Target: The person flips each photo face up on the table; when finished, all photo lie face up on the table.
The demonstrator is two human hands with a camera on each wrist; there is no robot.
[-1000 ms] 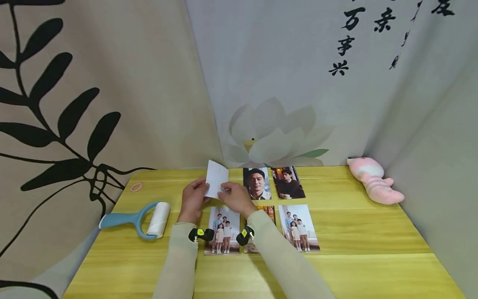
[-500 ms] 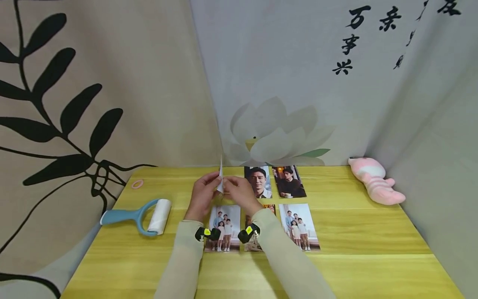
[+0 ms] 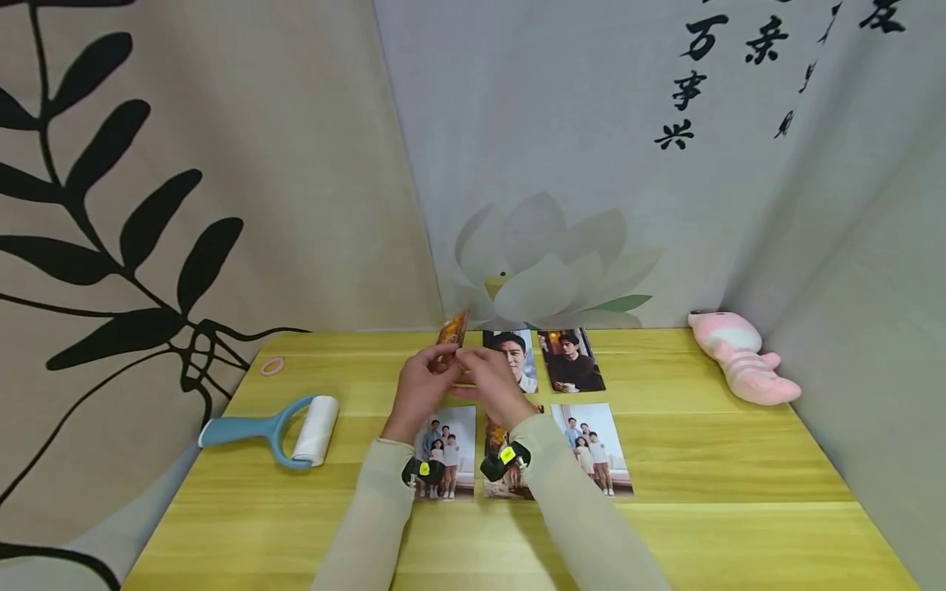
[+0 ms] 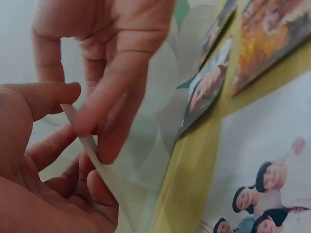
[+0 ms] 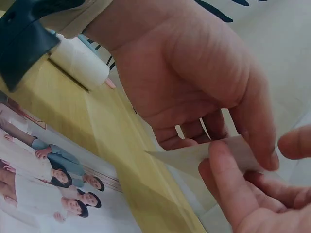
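Between both hands, above the far part of the table, a photo print [image 3: 453,328] with orange autumn colours stands steeply tilted. My left hand [image 3: 423,392] grips it from the left, thumb and fingers on opposite faces. From the right, my right hand [image 3: 497,384] pinches it too; in the left wrist view the card shows as a thin pale edge [image 4: 99,162]. The right wrist view shows its plain white back [image 5: 189,158]. Below the hands lie a family photo [image 3: 460,447] and an autumn photo [image 3: 497,460], partly covered by the hands and wrists.
Two portrait photos [image 3: 571,361] lie at the back, one partly behind my right hand. Another family photo [image 3: 593,447] lies right of centre. A blue-handled lint roller [image 3: 251,431] and a pink ring [image 3: 272,366] are at left, a pink plush toy [image 3: 742,357] at far right.
The photo print has turned from its white back, through edge-on, to show its orange picture side in the head view. Both hands have shifted slightly right with it.
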